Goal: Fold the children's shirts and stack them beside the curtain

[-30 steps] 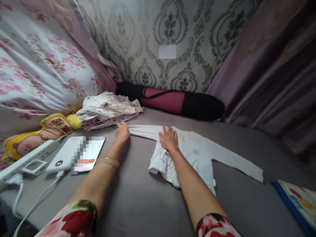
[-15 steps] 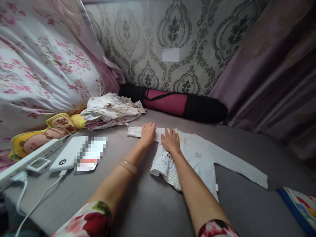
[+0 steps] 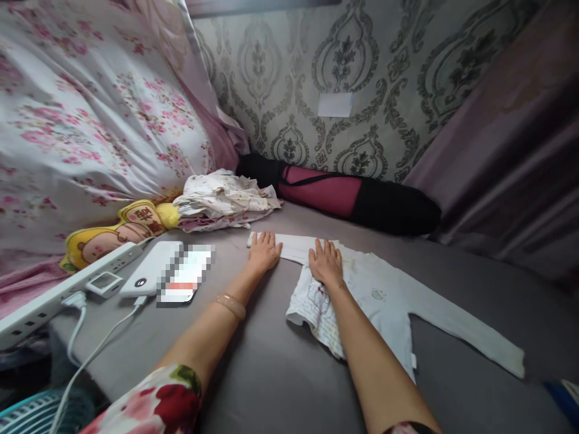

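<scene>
A small white long-sleeved shirt [image 3: 389, 301] lies spread on the grey bed sheet [image 3: 257, 361], its right-hand sleeve stretched out towards the right. The left side of its body is folded over, showing a printed panel with lines of writing. My left hand [image 3: 265, 250] rests flat on the left-hand sleeve close to the cuff, fingers extended. My right hand [image 3: 326, 263] presses flat with spread fingers on the shirt near the shoulder, above the printed panel. Neither hand grips the cloth.
A pile of folded clothes [image 3: 226, 202] sits at the back left. Beside it are a yellow plush toy [image 3: 104, 241], a white power strip [image 3: 72, 286], a power bank [image 3: 151, 271] and a blurred phone [image 3: 187, 274]. A black and pink rolled bag [image 3: 323, 190] lies along the wall.
My left hand has slid along the sleeve towards the cuff and its fingers have straightened out. My right hand stays on the shirt. The view has turned a little to the left.
</scene>
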Available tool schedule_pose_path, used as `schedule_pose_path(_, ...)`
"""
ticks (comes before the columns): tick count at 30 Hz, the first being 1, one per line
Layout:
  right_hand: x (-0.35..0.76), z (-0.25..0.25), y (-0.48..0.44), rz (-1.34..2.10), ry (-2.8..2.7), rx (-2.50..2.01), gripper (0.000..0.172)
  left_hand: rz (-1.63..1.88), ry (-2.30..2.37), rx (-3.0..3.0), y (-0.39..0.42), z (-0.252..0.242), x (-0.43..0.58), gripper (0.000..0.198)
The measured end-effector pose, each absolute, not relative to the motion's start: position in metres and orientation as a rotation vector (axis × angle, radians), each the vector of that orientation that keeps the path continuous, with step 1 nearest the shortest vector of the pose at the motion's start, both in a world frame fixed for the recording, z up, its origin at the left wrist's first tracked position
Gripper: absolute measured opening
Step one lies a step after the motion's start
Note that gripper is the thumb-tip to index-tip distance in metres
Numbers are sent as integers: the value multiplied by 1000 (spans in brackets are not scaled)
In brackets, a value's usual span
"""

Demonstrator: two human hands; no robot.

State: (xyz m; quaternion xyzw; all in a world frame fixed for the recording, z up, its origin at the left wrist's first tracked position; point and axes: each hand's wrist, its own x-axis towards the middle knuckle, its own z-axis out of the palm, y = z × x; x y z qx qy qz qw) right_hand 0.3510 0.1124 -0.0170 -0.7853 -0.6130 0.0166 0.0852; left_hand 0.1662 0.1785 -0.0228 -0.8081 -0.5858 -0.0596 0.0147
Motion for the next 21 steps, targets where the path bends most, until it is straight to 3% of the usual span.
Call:
schedule_pose_path(9, 350, -18, 113, 91, -1824, -2334, 57, -490, -1871, -2412, 182, -33, 156, 49)
schedule_pose_path(13, 356, -11, 118, 308, -1809, -2279, 59, -634, -1793, -2406, 182, -33, 153, 45)
schedule_pose_path(17, 374, 9, 116, 626, -1669, -2090, 61, -888, -1715, -2325, 180, -31, 152, 42)
schedule_pose_path(21, 398, 24, 82, 561, -1484, -1850, 56, -1045, -1615, -2323, 173, -27, 152, 40)
